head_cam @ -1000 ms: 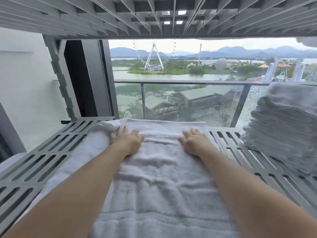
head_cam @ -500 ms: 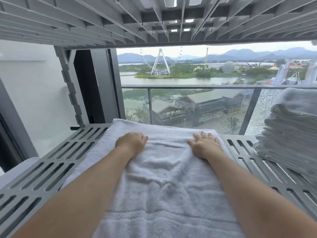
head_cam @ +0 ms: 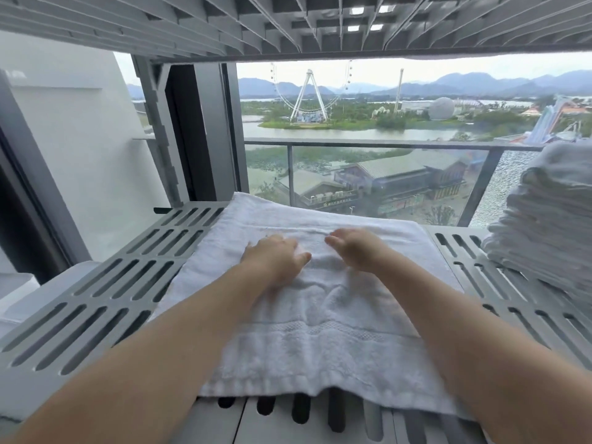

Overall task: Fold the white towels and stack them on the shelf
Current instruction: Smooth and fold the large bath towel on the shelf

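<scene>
The white terry towel (head_cam: 320,331) lies flat on the grey slotted shelf (head_cam: 105,299), frame centre. Left hand (head_cam: 275,261) and right hand (head_cam: 355,251) rest mid-towel, blurred; grip unclear, I cannot tell. Smooth outward, then match edges.

Soft overcast daylight comes from beyond the glass balcony railing (head_cam: 368,144), bright and even, shadows faint. The left grip (head_cam: 275,261) and right grip (head_cam: 355,251) are motion-blurred, and the wide lens bows the grey slotted shelf (head_cam: 105,299) at the edges.
</scene>
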